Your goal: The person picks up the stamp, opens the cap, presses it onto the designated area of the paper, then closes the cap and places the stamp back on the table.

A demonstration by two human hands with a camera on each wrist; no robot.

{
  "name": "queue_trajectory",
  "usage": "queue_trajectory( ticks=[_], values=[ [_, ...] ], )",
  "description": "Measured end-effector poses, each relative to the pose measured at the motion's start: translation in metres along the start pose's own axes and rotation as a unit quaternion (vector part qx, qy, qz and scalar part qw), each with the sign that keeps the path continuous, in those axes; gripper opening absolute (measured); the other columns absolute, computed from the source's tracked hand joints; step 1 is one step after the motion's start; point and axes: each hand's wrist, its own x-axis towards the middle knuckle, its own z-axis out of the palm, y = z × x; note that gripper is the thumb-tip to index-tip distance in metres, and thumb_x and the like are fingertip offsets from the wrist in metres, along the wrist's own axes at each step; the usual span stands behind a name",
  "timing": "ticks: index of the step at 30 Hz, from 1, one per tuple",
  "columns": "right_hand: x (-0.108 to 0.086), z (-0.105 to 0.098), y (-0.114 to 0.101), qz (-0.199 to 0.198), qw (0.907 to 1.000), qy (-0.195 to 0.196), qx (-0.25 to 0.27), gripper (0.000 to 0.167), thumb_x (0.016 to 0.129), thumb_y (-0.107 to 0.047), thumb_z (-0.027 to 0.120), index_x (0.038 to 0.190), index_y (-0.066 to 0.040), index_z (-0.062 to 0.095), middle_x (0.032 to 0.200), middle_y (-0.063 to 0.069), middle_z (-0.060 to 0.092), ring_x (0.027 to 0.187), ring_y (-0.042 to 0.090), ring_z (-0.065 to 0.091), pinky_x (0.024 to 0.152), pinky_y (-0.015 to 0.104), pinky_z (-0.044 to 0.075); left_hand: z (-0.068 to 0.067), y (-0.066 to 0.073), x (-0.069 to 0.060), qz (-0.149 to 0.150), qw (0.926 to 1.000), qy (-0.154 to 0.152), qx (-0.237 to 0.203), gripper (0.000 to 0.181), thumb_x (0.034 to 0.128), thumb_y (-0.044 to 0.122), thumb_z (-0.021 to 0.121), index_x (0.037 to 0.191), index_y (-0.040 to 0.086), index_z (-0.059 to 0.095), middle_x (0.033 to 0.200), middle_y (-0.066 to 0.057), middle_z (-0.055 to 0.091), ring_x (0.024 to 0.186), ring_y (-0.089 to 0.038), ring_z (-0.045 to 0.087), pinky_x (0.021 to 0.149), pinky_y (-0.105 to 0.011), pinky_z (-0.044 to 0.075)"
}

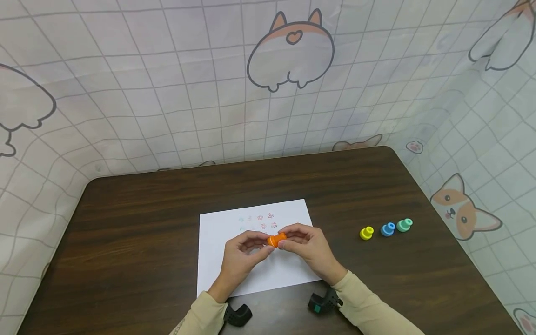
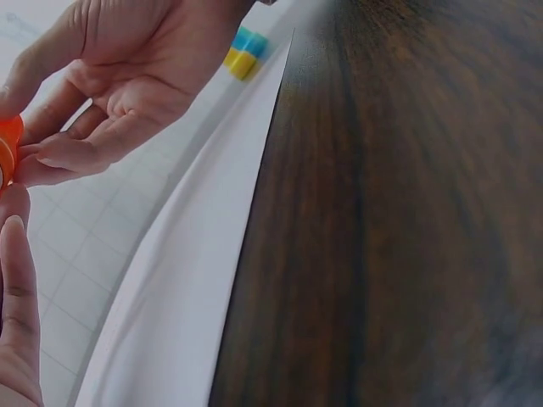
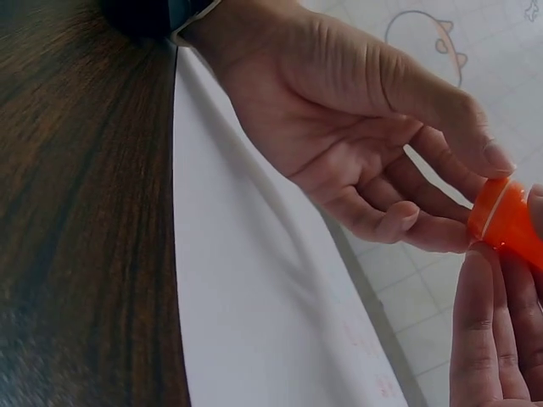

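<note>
A small orange stamp [image 1: 276, 239] with a pale line round it is held between both hands, above a white sheet of paper [image 1: 217, 260]. My left hand [image 1: 240, 258] pinches its left end between thumb and fingers. At the other end, the thumb and fingers of my right hand [image 1: 311, 246] pinch the narrower part. The right wrist view shows the stamp [image 3: 496, 216] close up, with fingertips at both its ends; in the left wrist view only its edge [image 2: 8, 148] appears. Small flower-like and other prints [image 1: 263, 221] in red and pale green mark the paper's upper part.
To the right on the dark wooden table [image 1: 125, 242] stand a yellow stamp [image 1: 366, 233], a blue stamp [image 1: 387, 229] and a green stamp [image 1: 404, 225]. A patterned cloth [image 1: 201, 93] hangs behind the table and at its sides. Each wrist bears a black device.
</note>
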Motion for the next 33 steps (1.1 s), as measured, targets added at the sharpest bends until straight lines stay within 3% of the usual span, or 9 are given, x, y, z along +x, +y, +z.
queue_trajectory(
  ticks=[9,16,25,33],
  values=[
    [-0.0017,0.0007,0.0048,0.013,0.9999,0.002,0.009,0.04,0.091,-0.015,0.08,0.12,0.009,0.068,0.118,0.029,0.071,0.092,0.011,0.076,0.089,0.023,0.062,-0.0002,-0.0001,-0.0003,-0.025,0.9997,0.004,-0.004,0.027,0.0848,0.003,0.083,0.11,0.003,0.074,0.113,-0.021,0.075,0.092,-0.005,0.072,0.091,-0.02,0.061],
    [-0.0027,0.0005,0.0063,0.004,0.9999,0.003,0.014,0.042,0.091,-0.013,0.08,0.122,0.011,0.066,0.121,0.032,0.07,0.095,0.009,0.076,0.09,0.023,0.062,0.0004,0.0,-0.0006,-0.02,0.9998,-0.002,-0.01,0.027,0.0859,0.002,0.081,0.111,0.001,0.073,0.114,-0.022,0.074,0.093,-0.004,0.072,0.091,-0.02,0.061],
    [-0.0014,0.0014,0.0073,-0.01,0.9998,0.005,0.015,0.035,0.09,-0.012,0.08,0.119,0.006,0.07,0.118,0.029,0.072,0.094,0.01,0.075,0.089,0.023,0.062,-0.0007,-0.0015,-0.0003,-0.033,0.9994,0.004,-0.006,0.026,0.0868,0.005,0.081,0.112,0.002,0.074,0.113,-0.022,0.074,0.093,-0.004,0.073,0.09,-0.02,0.061],
    [-0.0009,0.0016,0.0076,-0.015,0.9998,0.005,0.01,0.04,0.091,-0.011,0.079,0.122,0.011,0.067,0.12,0.03,0.071,0.094,0.009,0.075,0.09,0.022,0.062,-0.0014,-0.0023,0.001,-0.035,0.9994,0.002,-0.007,0.026,0.0871,0.006,0.082,0.112,0.002,0.074,0.114,-0.022,0.074,0.092,-0.004,0.073,0.088,-0.021,0.062]
  ],
)
